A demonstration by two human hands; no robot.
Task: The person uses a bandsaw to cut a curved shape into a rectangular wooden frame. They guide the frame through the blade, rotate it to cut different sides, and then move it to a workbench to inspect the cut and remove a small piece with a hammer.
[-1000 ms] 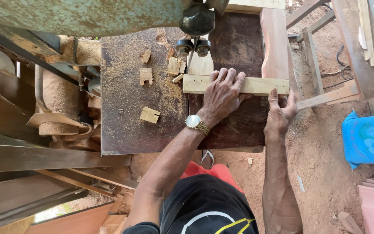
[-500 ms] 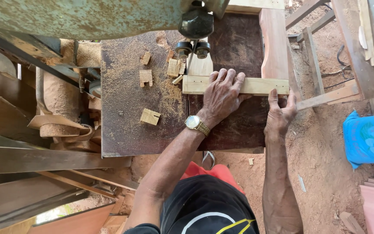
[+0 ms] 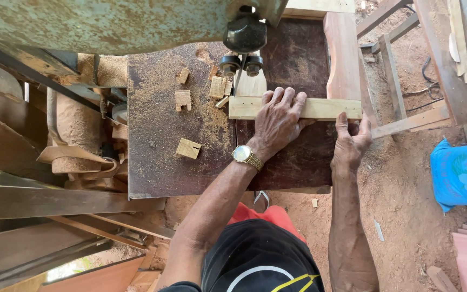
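Note:
A pale wooden strip (image 3: 325,108) lies crosswise on the rusty bandsaw table (image 3: 152,162), its left end at the blade guide (image 3: 242,65). My left hand (image 3: 278,120), with a gold wristwatch, presses flat on the strip's middle. Further right, my right hand (image 3: 351,141) grips the strip's near edge close to its right end. A light wood block (image 3: 251,84) sits just behind the strip under the guide. Several small offcuts (image 3: 188,148) lie in the sawdust to the left.
A reddish wooden fence board (image 3: 342,54) runs along the table's right side. The green saw housing (image 3: 98,24) overhangs the back. Dark planks (image 3: 55,203) lie at left. A blue floral cloth (image 3: 463,173) and wooden frames (image 3: 395,81) stand on the dirt at right.

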